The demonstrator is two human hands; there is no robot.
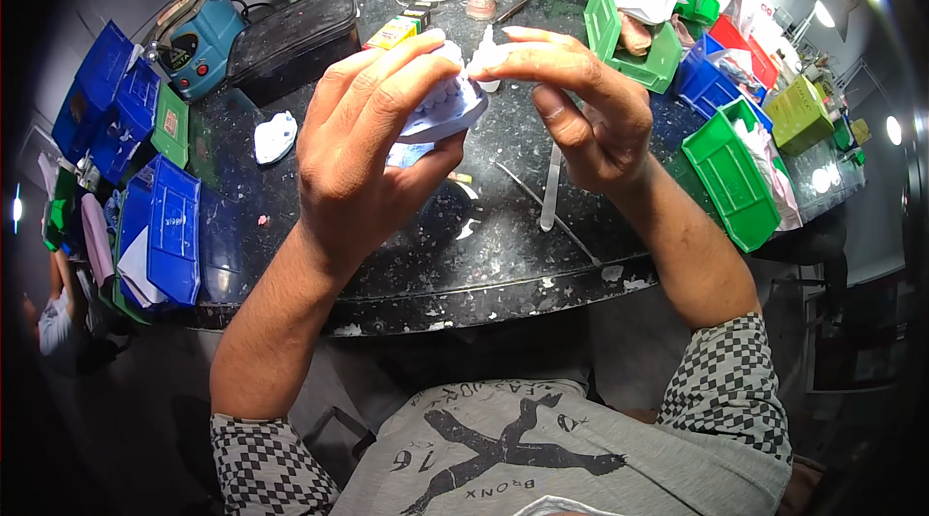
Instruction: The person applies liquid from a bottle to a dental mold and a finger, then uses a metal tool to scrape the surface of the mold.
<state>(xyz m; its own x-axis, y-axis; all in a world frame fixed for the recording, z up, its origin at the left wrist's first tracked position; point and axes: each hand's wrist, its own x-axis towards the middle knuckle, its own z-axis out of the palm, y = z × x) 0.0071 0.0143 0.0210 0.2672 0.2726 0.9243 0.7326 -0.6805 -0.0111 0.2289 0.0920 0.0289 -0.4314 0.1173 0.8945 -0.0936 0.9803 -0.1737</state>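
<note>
Head view: our left hand (363,144) grips the pale dental cast (447,105) above the dark surface (484,245); right hand (581,105) fingers pinch a small white nozzle (487,57) at one o'clock. We should steady both wrists.

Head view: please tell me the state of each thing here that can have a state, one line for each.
Left hand: raised, fingers closed around the pale dental cast.
Dental cast: held above the worktop, tilted.
Right hand: raised, pinching a small white bottle.
Small white bottle: held, its tip at the cast.
Black case: closed, lying on the worktop.
Green bin: open, holding white material.
</note>
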